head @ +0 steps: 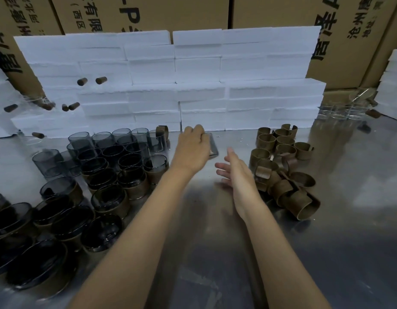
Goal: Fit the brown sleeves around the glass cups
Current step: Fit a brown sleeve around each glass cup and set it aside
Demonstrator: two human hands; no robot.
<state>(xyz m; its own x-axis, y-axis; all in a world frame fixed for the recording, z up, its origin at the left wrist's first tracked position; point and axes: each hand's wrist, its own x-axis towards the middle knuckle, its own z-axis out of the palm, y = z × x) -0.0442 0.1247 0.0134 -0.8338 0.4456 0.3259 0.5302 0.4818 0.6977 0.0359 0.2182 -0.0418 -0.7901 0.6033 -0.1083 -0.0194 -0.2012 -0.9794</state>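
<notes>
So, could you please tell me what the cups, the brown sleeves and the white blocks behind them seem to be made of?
The cups look like smoky tinted glass: you can see through them and the rims shine. The brown sleeves seem to be matte card or thin leather-like sheet, curled into open bands. The white blocks look like foam, with rough, crumbly edges.

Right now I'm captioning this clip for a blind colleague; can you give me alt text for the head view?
A person's left hand grips a clear glass cup lying on a metal table, while the open right hand reaches toward a pile of brown sleeves. Dark glass cups, many already sleeved, crowd the left, with white foam blocks stacked behind.
</notes>
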